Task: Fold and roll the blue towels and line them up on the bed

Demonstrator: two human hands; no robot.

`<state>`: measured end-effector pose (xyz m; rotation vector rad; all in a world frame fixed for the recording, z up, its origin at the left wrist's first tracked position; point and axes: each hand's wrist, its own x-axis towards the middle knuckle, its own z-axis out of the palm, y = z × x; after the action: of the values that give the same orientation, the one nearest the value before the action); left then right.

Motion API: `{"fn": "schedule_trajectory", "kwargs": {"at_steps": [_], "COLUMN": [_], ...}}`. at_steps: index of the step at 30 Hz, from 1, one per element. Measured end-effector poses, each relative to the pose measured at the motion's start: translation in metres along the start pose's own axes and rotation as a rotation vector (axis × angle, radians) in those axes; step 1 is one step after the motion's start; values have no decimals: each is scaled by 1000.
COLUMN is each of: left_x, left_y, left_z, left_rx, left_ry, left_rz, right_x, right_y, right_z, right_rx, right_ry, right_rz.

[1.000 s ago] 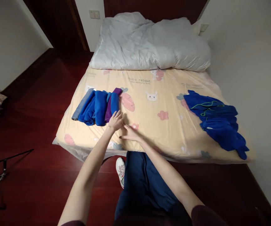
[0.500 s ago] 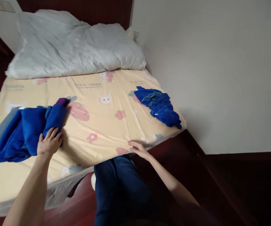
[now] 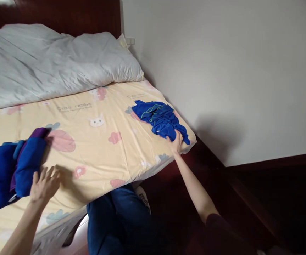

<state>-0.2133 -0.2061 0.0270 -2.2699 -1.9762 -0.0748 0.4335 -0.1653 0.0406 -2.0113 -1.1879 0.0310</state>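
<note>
My right hand (image 3: 175, 143) is at the near end of a crumpled blue garment (image 3: 166, 122) with a thin green cord, at the bed's right corner. Its thumb and fingers are closed on the cloth. On the left, my left hand (image 3: 45, 184) hovers or rests just beside a folded blue garment (image 3: 30, 166) with purple trim, fingers spread and holding nothing. I cannot tell whether it touches the sheet. The folded garment is partly cut off at the left edge of the view.
A yellow sheet (image 3: 102, 148) printed with rabbits and carrots covers the bed. A pale grey-white quilt (image 3: 62, 67) lies across its head, before a dark wooden headboard (image 3: 89, 17). The wall (image 3: 222, 78) stands close on the right. My legs (image 3: 118, 216) are at the bed's near edge.
My right hand has moved from the bed's edge to the crumpled blue garment and taken hold of it. My left hand has come off the folded garment. The view has turned right.
</note>
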Motion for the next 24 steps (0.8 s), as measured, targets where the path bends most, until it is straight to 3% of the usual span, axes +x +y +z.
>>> {"fn": "schedule_trajectory", "kwargs": {"at_steps": [3,7,10,13,15,17,22,24], "left_x": [-16,-68,-123,-169,-187,-194,-185,-180], "left_y": [56,169,254,314,337,345,327,316], "left_z": [8,10,3,-8,-16,-22,-32,-35], "left_rx": [-181,-493,-703,-840,-905,-965,-1099,-1163], "left_ry": [-1,-67,-172,-322,-379,-390,-343,-300], "left_rz": [71,221,192,199,221,216,100,22], "right_x": [41,66,76,97,116,134,162,163], "right_y": [12,11,-6,-36,-61,-89,-165,-194], "right_z": [-4,-4,-11,-29,-47,-70,-138,-162], "right_rx": [-179,-181,-127,-57,11,113,572,799], "right_ry": [-10,-59,8,137,252,358,523,526], "right_rz": [13,19,-19,-22,-46,-100,-315,-424]}}
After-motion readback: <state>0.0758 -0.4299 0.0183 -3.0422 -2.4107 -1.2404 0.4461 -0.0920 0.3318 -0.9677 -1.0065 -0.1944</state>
